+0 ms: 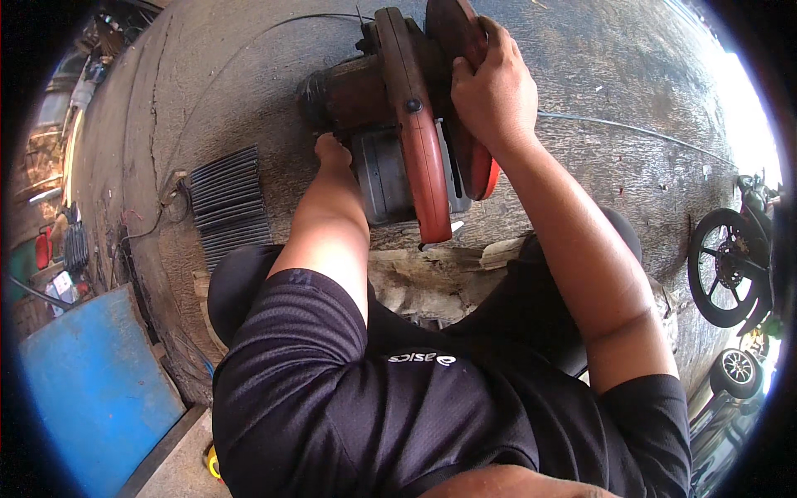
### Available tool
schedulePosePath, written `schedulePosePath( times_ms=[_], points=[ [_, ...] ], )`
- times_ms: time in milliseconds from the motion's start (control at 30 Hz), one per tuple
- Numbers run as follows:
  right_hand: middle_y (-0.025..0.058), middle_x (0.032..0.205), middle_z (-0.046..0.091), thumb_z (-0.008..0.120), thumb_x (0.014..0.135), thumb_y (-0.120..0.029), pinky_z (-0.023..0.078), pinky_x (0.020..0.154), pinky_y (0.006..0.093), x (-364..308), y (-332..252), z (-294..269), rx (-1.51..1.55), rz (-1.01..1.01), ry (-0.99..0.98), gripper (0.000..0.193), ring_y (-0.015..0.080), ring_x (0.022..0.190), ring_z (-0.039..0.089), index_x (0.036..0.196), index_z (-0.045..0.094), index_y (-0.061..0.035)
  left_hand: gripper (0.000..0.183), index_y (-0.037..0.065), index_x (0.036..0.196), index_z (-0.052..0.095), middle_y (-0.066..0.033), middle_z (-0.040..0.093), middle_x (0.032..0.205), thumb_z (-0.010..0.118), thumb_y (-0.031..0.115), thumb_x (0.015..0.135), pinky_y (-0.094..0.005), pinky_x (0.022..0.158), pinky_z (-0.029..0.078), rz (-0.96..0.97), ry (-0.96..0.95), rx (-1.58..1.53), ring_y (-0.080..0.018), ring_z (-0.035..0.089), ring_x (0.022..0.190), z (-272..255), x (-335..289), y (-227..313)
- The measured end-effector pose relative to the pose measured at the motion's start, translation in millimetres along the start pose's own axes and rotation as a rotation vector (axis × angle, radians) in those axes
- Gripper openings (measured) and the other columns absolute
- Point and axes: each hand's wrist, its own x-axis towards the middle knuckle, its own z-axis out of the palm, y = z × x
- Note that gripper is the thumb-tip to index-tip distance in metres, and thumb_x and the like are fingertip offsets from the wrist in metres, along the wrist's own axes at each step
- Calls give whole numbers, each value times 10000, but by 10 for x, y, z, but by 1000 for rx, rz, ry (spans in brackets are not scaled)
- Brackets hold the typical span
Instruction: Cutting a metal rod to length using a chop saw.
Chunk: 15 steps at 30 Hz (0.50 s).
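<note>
A worn orange-red chop saw (425,149) stands on the floor in front of me, its long handle pointing toward my body. My right hand (498,91) is closed over the edge of the saw's round blade guard (457,29), thumb on the near side and fingers curled over the top. Low on the left side, my left hand (333,151) reaches in below the dark motor housing (336,95), beside the grey metal base (383,174). Most of the left hand's fingers are hidden, so its grip does not show.
A row of dark ribbed metal strips (231,203) lies left of the saw. A thin cable (631,126) crosses the floor. A blue panel (100,390) stands at lower left. Motorcycle (726,266) and car wheel (737,372) are at right. Torn brown sheeting (432,278) lies between my legs.
</note>
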Motion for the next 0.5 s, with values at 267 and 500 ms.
schedulePosePath(
  times_ms=[267, 500],
  points=[
    [175, 1208, 565, 616, 801, -196, 438, 958, 412, 11, -5, 12, 5, -2, 2, 533, 347, 1119, 554, 1295, 463, -65, 90, 83, 895, 591, -24, 553, 776, 514, 112, 860, -321, 628, 424, 52, -129, -104, -177, 534, 665, -29, -38, -11],
    [169, 1219, 559, 621, 797, -195, 438, 958, 415, 7, -6, 1, -7, 17, -7, 532, 346, 1119, 555, 1288, 464, -64, 337, 28, 1200, 446, -164, 512, 1121, 522, 77, 875, -375, 708, 528, 213, 74, 101, -278, 593, 916, 90, -395, 3]
  ],
)
